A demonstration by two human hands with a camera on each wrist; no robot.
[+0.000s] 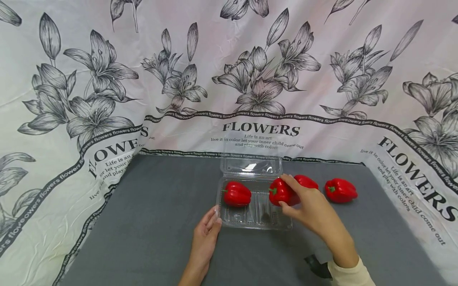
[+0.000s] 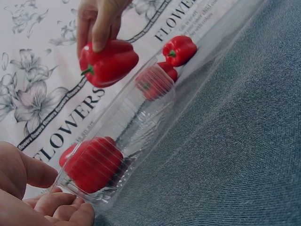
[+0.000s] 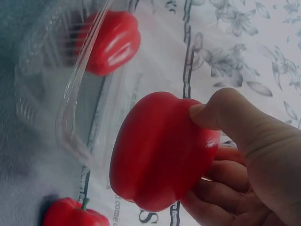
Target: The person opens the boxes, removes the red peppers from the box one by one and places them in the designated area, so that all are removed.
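Note:
A clear plastic clamshell box (image 1: 250, 222) lies on the grey table with its lid (image 1: 250, 165) raised at the back. Inside it, at the left end, sits a red bell pepper (image 1: 237, 194). My left hand (image 1: 206, 230) pinches the box's left wall between thumb and fingers, as the left wrist view also shows. Above the box's right part, my right hand (image 1: 311, 206) grips another red bell pepper (image 3: 162, 150), its green stem pointing left in the head view. The thumb presses one side of this pepper; the fingers curl round the other.
Right of the box are two more red bell peppers: one (image 1: 307, 182) partly hidden behind my right hand, the other (image 1: 340, 190) farther right. A floral cloth (image 1: 179, 135) hangs behind and beside the grey table (image 1: 150, 222). A dark strap (image 1: 316, 266) shows by the right sleeve.

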